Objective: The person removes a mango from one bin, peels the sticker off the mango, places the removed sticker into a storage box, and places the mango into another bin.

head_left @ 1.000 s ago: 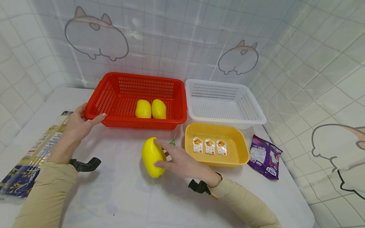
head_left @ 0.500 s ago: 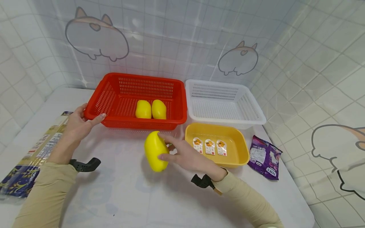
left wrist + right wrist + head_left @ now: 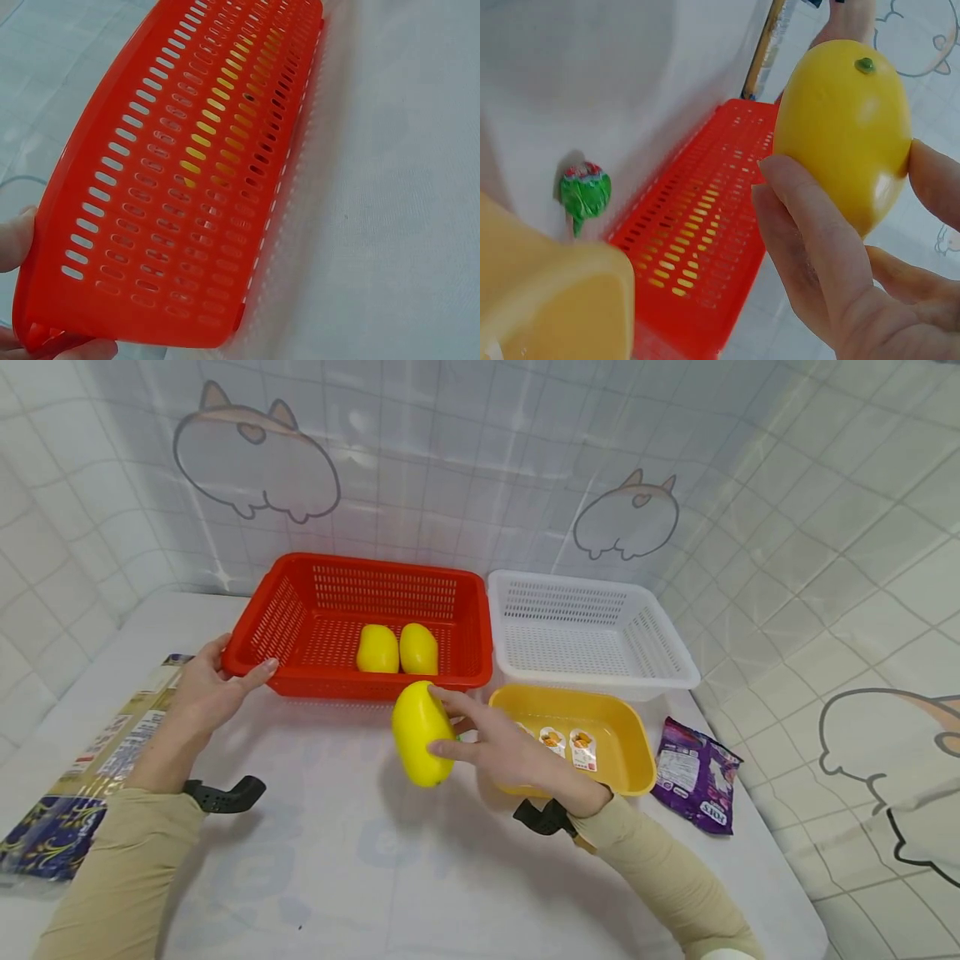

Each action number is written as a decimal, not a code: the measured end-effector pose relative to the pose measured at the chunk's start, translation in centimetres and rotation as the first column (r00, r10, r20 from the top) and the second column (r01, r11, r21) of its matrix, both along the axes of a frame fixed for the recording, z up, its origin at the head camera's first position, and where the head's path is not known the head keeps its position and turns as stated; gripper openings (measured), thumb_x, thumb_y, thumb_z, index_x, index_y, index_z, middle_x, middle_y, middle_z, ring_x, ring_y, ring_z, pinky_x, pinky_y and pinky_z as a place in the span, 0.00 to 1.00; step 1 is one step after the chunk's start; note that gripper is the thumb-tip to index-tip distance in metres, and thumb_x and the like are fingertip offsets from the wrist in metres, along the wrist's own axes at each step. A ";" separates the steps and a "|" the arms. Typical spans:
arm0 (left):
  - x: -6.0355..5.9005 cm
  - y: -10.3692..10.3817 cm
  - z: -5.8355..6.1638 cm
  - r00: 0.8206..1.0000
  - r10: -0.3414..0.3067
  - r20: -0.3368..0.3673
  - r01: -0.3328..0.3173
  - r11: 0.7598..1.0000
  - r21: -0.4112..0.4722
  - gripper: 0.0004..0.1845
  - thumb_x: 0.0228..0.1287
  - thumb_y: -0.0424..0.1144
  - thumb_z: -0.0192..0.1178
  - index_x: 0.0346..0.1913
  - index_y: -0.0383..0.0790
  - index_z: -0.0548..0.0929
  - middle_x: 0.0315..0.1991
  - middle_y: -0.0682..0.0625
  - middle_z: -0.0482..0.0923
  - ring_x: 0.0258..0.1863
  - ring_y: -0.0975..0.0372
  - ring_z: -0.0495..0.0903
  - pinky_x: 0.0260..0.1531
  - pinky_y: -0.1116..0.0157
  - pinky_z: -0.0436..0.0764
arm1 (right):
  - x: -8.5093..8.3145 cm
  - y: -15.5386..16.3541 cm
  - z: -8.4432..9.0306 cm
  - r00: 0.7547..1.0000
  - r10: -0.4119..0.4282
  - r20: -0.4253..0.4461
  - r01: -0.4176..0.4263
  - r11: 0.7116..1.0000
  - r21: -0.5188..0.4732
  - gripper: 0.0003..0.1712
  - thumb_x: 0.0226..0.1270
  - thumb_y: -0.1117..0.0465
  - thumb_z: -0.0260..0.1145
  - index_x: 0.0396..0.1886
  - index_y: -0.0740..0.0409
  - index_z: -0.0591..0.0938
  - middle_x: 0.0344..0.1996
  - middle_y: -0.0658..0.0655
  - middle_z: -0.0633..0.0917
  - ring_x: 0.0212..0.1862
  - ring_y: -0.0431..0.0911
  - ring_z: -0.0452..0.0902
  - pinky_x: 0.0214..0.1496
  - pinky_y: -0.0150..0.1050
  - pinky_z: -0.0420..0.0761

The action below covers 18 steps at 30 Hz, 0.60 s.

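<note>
My right hand (image 3: 510, 747) pinches a yellow mango (image 3: 422, 735) between thumb and fingers, held above the table just in front of the red basket (image 3: 360, 687). In the right wrist view the mango (image 3: 844, 127) shows a small green stem end. Two more mangoes (image 3: 377, 649) lie side by side inside the red basket. At the basket's front left corner my left hand (image 3: 210, 689) grips the rim, thumb on the near edge. The left wrist view shows that basket's slotted wall (image 3: 172, 172), with yellow showing through the slots.
A white basket (image 3: 592, 675) stands right of the red one. Before it sits a yellow tub (image 3: 630, 743) with mango stickers (image 3: 582, 749). Far right lies a purple snack bag (image 3: 697, 774); far left, a long packet (image 3: 112, 760). A green-wrapped lollipop (image 3: 585, 191) lies near the tub.
My right hand has raised the mango and carried it forward and slightly right, toward the red basket's front wall. The left hand has stayed at the basket's corner.
</note>
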<state>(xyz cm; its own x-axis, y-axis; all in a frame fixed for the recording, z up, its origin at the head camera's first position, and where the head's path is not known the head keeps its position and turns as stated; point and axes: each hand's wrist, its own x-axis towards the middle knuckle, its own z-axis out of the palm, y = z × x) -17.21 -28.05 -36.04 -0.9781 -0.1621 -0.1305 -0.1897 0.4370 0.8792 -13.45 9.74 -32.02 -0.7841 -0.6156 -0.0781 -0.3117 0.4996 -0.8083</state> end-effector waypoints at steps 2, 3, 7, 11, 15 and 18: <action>0.0 0.0 0.0 1.000 0.005 0.004 -0.005 1.000 -0.011 0.57 0.67 0.65 0.54 0.80 0.39 0.31 0.80 0.33 0.42 0.74 0.39 0.54 0.69 0.39 0.62 | -0.4 0.0 0.2 1.000 -0.001 0.001 0.001 1.000 -0.002 0.41 0.70 0.51 0.67 0.79 0.43 0.60 0.59 0.48 0.78 0.57 0.45 0.75 0.56 0.37 0.81; 0.1 0.0 0.1 1.000 0.007 0.006 -0.006 1.000 -0.016 0.57 0.67 0.65 0.54 0.80 0.38 0.31 0.80 0.33 0.42 0.74 0.39 0.53 0.69 0.38 0.62 | -0.6 -0.1 0.4 1.000 0.001 0.003 -0.001 1.000 -0.007 0.41 0.70 0.52 0.67 0.79 0.44 0.60 0.59 0.50 0.78 0.57 0.46 0.76 0.56 0.37 0.82; 0.1 0.1 0.0 1.000 0.010 0.005 -0.010 0.999 -0.035 0.58 0.66 0.66 0.54 0.80 0.38 0.31 0.79 0.32 0.42 0.74 0.38 0.54 0.69 0.38 0.62 | -1.3 -0.1 0.8 1.000 0.005 0.005 -0.005 1.000 -0.017 0.41 0.70 0.55 0.67 0.79 0.48 0.60 0.59 0.55 0.78 0.56 0.48 0.77 0.55 0.38 0.82; 0.1 0.2 0.0 1.000 0.007 -0.004 -0.007 0.999 -0.048 0.58 0.66 0.66 0.54 0.80 0.37 0.32 0.79 0.32 0.44 0.74 0.38 0.55 0.68 0.38 0.63 | -1.9 -0.1 1.1 1.000 0.012 -0.005 -0.012 1.000 -0.027 0.42 0.71 0.57 0.66 0.79 0.50 0.59 0.59 0.57 0.77 0.55 0.49 0.77 0.54 0.37 0.83; 0.0 0.2 0.0 1.000 0.009 -0.009 -0.009 0.999 -0.052 0.58 0.66 0.67 0.54 0.80 0.37 0.32 0.79 0.32 0.44 0.74 0.37 0.55 0.68 0.37 0.64 | -2.4 -0.2 1.4 0.999 0.022 -0.034 -0.022 0.999 -0.024 0.42 0.70 0.57 0.67 0.79 0.51 0.59 0.61 0.57 0.77 0.54 0.50 0.78 0.53 0.36 0.84; 0.0 0.1 0.0 1.000 0.011 -0.010 -0.011 0.999 -0.053 0.58 0.66 0.67 0.54 0.80 0.37 0.32 0.79 0.32 0.44 0.74 0.37 0.55 0.68 0.37 0.63 | -2.5 -0.3 1.6 0.999 0.023 -0.046 -0.023 1.000 -0.016 0.42 0.70 0.57 0.67 0.79 0.52 0.59 0.62 0.58 0.77 0.53 0.50 0.78 0.52 0.36 0.84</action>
<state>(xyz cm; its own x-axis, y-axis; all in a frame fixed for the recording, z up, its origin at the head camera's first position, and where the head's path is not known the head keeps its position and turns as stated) -17.18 -27.91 -36.06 -0.9774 -0.1795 -0.1116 -0.1862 0.4815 0.8565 -15.92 9.39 -30.41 -0.7723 -0.6344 -0.0324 -0.3598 0.4789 -0.8008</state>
